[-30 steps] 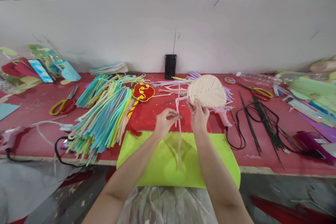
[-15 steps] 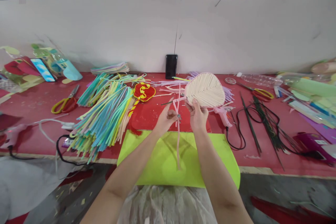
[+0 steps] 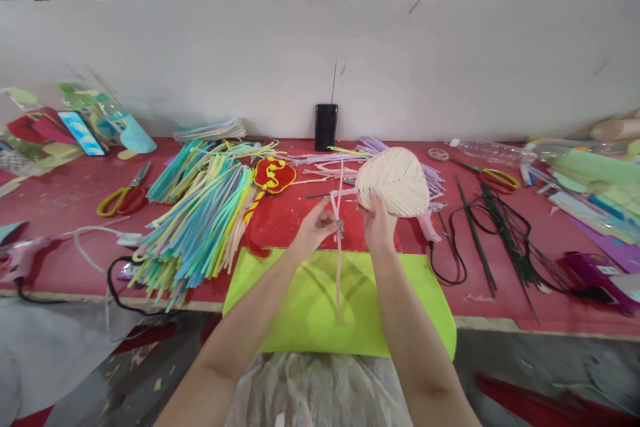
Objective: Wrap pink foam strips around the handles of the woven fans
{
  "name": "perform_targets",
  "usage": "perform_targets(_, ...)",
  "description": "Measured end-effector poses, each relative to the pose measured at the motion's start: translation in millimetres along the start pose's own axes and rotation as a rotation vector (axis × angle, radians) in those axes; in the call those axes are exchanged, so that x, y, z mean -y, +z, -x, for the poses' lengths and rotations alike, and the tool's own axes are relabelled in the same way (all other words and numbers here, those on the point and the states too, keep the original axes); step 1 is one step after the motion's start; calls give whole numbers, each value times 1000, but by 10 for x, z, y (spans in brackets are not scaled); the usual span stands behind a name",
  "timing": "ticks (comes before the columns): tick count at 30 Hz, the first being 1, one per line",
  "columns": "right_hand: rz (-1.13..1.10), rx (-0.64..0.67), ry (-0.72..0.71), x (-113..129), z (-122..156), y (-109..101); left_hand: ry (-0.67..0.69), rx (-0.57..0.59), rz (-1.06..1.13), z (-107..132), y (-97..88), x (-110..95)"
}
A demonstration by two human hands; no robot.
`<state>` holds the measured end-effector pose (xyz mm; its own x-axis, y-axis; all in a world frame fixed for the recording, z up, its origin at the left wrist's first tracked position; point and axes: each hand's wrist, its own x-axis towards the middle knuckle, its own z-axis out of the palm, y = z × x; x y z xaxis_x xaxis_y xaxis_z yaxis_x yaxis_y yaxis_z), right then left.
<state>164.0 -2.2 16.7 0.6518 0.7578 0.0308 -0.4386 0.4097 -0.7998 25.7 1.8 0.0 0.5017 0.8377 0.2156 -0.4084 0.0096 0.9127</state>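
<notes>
My right hand [image 3: 379,221] grips the lower left edge of a pale, leaf-shaped fan [image 3: 393,181], whose face is covered in slanting rows of cream strands. Its stem points left toward my left hand [image 3: 319,223]. Between the fingers of that hand is a pink pipe cleaner [image 3: 339,277], pinched where it crosses the stem; its long end hangs down over the lime-green mat [image 3: 415,300]. A thin dark tip of the stem sticks out on the left. Both hands are raised above the red board [image 3: 275,230].
Left of my hands lies a big bundle of coloured pipe cleaners [image 3: 200,220], beside a red and yellow fan ornament [image 3: 274,175]. A black phone [image 3: 327,127] leans on the white partition. Scissors [image 3: 500,180], dark green wires [image 3: 510,240] and a pink glue gun [image 3: 429,227] lie rightward.
My right hand has tilted and lowered the fan slightly, so it covers more of the pink glue gun. The left hand stays nearly in place with its pinch on the pink pipe cleaner.
</notes>
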Motion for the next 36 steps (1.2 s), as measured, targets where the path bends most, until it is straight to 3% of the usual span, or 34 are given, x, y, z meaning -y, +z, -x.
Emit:
perform_targets(10, -76, 0, -11, 11, -24, 11, -65, -77, -196, 44, 47, -147)
perform_targets(21, -132, 55, 50, 6, -5, 15, -61, -91, -264, -1, 34, -129)
perform_targets(29, -82, 26, 5, 21, -7, 22, -40, -57, -195, 24, 27, -173)
perform_targets(36, -21, -12, -56, 3, 71, 77, -101, 10, -122, 28, 36, -133)
